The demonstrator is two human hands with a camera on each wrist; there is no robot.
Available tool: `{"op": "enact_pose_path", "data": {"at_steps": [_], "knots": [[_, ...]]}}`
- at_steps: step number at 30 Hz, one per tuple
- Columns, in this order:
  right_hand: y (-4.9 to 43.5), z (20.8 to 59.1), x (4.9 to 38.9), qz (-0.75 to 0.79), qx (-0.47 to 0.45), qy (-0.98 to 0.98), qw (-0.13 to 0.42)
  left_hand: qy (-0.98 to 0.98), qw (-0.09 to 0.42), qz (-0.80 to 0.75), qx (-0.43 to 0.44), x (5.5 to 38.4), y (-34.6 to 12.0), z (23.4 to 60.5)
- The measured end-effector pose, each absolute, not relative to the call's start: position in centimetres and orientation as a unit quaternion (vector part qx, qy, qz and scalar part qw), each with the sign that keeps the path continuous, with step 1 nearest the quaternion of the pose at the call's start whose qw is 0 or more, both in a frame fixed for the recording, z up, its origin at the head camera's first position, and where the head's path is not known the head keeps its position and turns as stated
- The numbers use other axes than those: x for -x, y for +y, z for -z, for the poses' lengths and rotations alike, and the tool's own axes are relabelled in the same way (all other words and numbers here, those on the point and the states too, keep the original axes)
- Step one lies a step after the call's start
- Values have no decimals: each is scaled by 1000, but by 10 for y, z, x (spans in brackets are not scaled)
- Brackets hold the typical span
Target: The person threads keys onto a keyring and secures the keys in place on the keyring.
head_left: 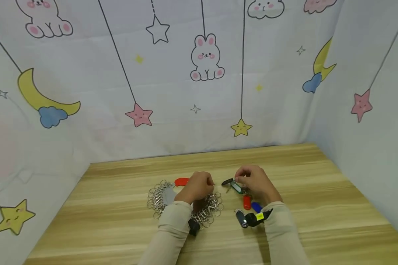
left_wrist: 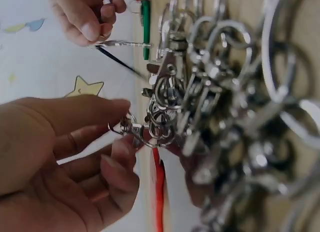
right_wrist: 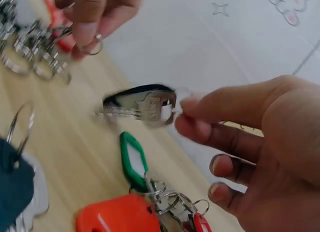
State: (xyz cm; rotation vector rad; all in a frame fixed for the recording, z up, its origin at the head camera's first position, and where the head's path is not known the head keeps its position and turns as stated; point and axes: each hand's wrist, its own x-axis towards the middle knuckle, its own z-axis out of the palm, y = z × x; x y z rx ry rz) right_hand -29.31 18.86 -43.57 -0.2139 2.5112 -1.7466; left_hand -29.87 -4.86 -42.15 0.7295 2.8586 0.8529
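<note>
In the head view my left hand (head_left: pixel 199 186) is over a ring of many metal swivel clasps with split rings (head_left: pixel 156 195). Its thumb and fingertips pinch one metal clasp (left_wrist: pixel 131 127), whose split ring (right_wrist: pixel 100 45) pokes out in the right wrist view. To the right, my right hand (head_left: pixel 257 182) pinches the ring end of a key (right_wrist: pixel 152 106) with a black key tag (head_left: pixel 227 182). They hang above the table, apart from the left hand's clasp. A green key tag (head_left: pixel 236 186) lies just below the right fingertips.
A red tag (head_left: pixel 247 202), a blue tag (head_left: pixel 257 207) and a dark key tag (head_left: pixel 241 219) lie near the right wrist. An orange-red piece (head_left: pixel 181 182) sits at the clasps' far edge. The wooden table (head_left: pixel 119 228) meets printed curtains (head_left: pixel 172 140) behind.
</note>
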Motion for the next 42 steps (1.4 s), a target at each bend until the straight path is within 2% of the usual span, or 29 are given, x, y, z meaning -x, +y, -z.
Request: {"op": "enact_pose_path", "data": {"at_steps": [5, 8, 12, 16, 20, 23, 26, 33, 38, 42], "knots": [[199, 436, 298, 608, 96, 788, 9, 895, 65, -383, -219, 298, -62, 426], [201, 440, 301, 647, 113, 754, 13, 875, 78, -432, -204, 297, -68, 430], [199, 450, 301, 744, 153, 650, 33, 835, 108, -507, -185, 295, -74, 440], [195, 458, 303, 808, 234, 537, 67, 796, 131, -568, -166, 294, -79, 449], [186, 463, 306, 828, 324, 441, 122, 787, 132, -580, -160, 294, -83, 455], [178, 462, 306, 839, 354, 384, 154, 777, 130, -599, -146, 296, -86, 458], [170, 460, 307, 847, 326, 392, 153, 757, 124, -628, -131, 298, -87, 461], [148, 459, 308, 786, 191, 570, 144, 711, 144, -679, -116, 300, -88, 462], [135, 461, 306, 750, 167, 623, 148, 728, 132, -660, -133, 298, -85, 456], [130, 463, 304, 740, 168, 635, 145, 746, 108, -647, -115, 298, -82, 452]]}}
